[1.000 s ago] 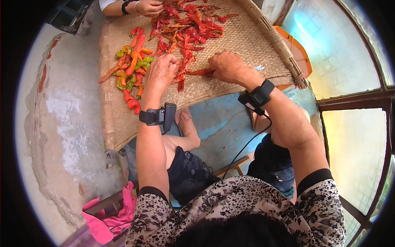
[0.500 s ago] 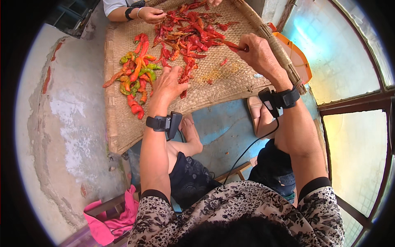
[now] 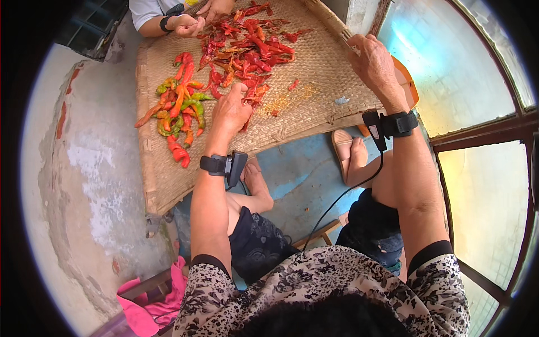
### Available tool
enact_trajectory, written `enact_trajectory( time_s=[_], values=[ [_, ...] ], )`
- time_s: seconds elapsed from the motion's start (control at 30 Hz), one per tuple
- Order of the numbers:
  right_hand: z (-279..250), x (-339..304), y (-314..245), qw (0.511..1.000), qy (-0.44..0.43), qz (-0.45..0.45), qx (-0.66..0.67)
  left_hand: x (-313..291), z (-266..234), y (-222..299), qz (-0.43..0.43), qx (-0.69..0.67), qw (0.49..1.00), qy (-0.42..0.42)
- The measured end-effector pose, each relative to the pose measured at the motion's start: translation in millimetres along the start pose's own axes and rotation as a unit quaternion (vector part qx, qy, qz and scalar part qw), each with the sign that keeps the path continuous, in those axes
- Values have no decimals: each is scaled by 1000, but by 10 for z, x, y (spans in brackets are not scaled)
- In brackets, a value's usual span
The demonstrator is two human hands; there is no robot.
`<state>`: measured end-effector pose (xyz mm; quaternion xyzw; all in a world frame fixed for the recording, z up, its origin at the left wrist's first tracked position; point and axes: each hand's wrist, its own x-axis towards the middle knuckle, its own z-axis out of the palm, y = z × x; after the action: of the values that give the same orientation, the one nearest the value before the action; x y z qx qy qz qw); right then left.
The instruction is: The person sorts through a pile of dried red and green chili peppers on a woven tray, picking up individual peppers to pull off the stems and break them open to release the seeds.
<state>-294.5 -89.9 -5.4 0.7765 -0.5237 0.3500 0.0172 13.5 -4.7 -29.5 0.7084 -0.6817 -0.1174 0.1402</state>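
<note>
On a woven tray (image 3: 314, 115) lies a loose heap of wrinkled red chili peppers (image 3: 255, 48). My left hand (image 3: 230, 112) is closed at the near edge of this heap, around a red chili pepper (image 3: 245, 126) that shows beside its fingers. Left of it is a pile of fresh red, orange and green peppers (image 3: 178, 106). My right hand (image 3: 377, 66) is raised over the tray's right rim, beside an orange container (image 3: 407, 78). Its fingers are curled in, and whatever they hold is hidden. Pale seeds (image 3: 286, 101) are scattered between my hands.
Across the tray, another person's hands (image 3: 188, 25) are at its far left edge. A rough plastered wall (image 3: 101, 168) is on the left, a framed window (image 3: 483, 185) on the right. A pink cloth (image 3: 149, 309) hangs at lower left. A black cable (image 3: 342, 201) runs from my right wrist.
My right hand has moved right, from the heap to over the tray's rim; the chili pepper in it no longer shows. The other person's hands have moved left and come together.
</note>
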Motion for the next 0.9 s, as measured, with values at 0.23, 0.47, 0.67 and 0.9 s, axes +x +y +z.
enact_trajectory(
  time_s=[0.23, 0.47, 0.67, 0.9],
  values=[
    [420, -144, -664, 949, -208, -24, 235, 99, 7, 274, 32, -306, 952, -4],
    [592, -95, -805, 897, -244, 40, 366, 85, 28, 395, 62, -383, 921, -37],
    [430, -14, -829, 811, -291, 172, 477, 84, -39, 299, 64, -379, 923, -32],
    [493, -69, -736, 827, -299, 145, 454, 122, 89, 200, 54, -335, 941, 8]
  ],
)
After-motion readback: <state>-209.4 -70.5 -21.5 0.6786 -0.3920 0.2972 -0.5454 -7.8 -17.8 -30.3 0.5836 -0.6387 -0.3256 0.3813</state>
